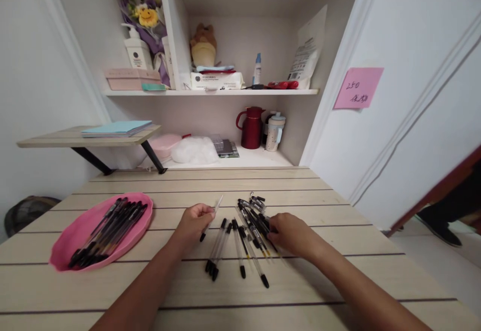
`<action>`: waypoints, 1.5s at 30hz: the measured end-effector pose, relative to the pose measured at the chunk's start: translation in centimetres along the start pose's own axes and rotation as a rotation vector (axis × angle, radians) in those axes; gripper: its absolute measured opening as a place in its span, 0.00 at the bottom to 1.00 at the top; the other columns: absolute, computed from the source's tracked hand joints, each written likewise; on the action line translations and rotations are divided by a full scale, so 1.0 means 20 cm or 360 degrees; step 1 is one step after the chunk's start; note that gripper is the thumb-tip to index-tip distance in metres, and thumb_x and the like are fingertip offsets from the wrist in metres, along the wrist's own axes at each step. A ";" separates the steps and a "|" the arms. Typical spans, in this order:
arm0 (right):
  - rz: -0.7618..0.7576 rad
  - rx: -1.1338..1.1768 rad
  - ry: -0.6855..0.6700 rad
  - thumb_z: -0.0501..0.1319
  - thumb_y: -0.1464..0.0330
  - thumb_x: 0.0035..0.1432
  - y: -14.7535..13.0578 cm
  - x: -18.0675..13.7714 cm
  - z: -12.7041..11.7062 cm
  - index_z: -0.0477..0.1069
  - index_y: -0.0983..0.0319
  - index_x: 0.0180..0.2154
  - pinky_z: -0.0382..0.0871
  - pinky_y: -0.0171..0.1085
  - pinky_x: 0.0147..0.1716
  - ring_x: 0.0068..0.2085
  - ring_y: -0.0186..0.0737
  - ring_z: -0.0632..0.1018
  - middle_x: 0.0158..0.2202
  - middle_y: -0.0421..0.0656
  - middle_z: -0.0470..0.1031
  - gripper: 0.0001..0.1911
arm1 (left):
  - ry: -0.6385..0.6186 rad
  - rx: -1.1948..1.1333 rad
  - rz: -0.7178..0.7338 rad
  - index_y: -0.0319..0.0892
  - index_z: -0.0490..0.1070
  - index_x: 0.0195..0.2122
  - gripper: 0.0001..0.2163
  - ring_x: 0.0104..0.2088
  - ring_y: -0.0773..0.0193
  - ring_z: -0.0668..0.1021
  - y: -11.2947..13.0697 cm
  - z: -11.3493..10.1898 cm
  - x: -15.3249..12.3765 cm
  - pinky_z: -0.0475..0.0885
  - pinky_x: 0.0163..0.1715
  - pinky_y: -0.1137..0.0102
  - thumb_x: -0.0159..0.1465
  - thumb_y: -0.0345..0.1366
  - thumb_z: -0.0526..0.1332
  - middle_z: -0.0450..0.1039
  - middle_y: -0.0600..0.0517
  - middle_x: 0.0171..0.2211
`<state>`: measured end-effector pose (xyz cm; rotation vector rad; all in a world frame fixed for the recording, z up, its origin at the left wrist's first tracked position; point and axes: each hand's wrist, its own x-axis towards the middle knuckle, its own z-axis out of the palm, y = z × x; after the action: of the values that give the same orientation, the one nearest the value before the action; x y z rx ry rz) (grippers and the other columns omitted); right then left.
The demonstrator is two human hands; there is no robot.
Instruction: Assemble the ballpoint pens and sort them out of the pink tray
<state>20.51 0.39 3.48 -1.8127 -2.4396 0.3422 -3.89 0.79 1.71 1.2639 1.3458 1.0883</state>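
Observation:
My left hand (pixel 194 224) is closed around a clear pen barrel (pixel 218 203). The pale end of the barrel points up and away, and a black cap shows below the fingers. My right hand (pixel 291 233) reaches into the right side of a loose heap of pen parts (pixel 253 223), its fingers pinched together; what they grip is hidden. Between the hands lie several clear barrels with black ends (pixel 219 245). More barrels (pixel 239 251) lie beside the heap, where several refills with yellowish tips also show.
A pink oval tray (pixel 147 205) with several black-capped pens (pixel 112 230) stands on the left of the slatted table (pixel 300 301). Behind are a small raised shelf (pixel 48 140) with blue paper, a dark red jug (pixel 251 128) and a cup (pixel 275 133). A person's leg (pixel 451 205) shows far right.

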 end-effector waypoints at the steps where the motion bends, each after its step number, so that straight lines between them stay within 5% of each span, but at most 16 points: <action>1: -0.0007 0.0168 0.0020 0.55 0.70 0.45 0.01 0.01 0.00 0.65 0.62 0.19 0.58 0.34 0.23 0.27 0.41 0.74 0.23 0.46 0.73 0.06 | -0.0034 -0.0011 0.0005 0.37 0.66 0.28 0.10 0.15 0.75 0.60 0.00 0.00 0.00 0.54 0.17 0.77 0.47 0.38 0.60 0.60 0.60 0.15; 7: -0.0089 0.1599 0.0028 0.55 0.66 0.49 -0.02 0.03 0.01 0.59 0.60 0.27 0.55 0.29 0.16 0.16 0.31 0.68 0.17 0.36 0.70 0.06 | -0.0220 -0.0034 0.0060 0.38 0.67 0.29 0.08 0.22 0.71 0.68 0.02 0.05 -0.04 0.60 0.22 0.76 0.48 0.35 0.59 0.68 0.54 0.21; 13: -0.0215 0.2285 0.0588 0.60 0.63 0.47 -0.09 0.02 -0.02 0.63 0.63 0.30 0.59 0.29 0.20 0.23 0.29 0.71 0.25 0.40 0.72 0.11 | -0.0315 0.0023 0.0163 0.38 0.68 0.26 0.06 0.23 0.72 0.67 0.04 0.10 -0.08 0.62 0.25 0.76 0.47 0.33 0.60 0.67 0.56 0.21; 16: -0.0204 0.2362 0.0724 0.62 0.63 0.45 -0.09 0.02 -0.03 0.64 0.62 0.30 0.61 0.29 0.21 0.23 0.29 0.71 0.25 0.39 0.71 0.12 | -0.0346 0.0056 0.0195 0.38 0.68 0.26 0.05 0.24 0.71 0.67 0.03 0.11 -0.08 0.61 0.25 0.76 0.48 0.33 0.60 0.66 0.56 0.21; 45: -0.0168 0.2372 0.0627 0.62 0.62 0.45 -0.14 0.05 -0.02 0.63 0.63 0.30 0.61 0.29 0.19 0.22 0.30 0.70 0.23 0.39 0.70 0.13 | -0.0324 -0.0074 0.0172 0.40 0.64 0.28 0.06 0.21 0.70 0.70 0.04 0.13 -0.10 0.64 0.23 0.75 0.49 0.33 0.58 0.65 0.57 0.19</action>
<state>17.64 0.54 4.47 -0.8849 -1.2090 1.1928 -1.23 -1.19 2.30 1.3863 1.1044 1.0284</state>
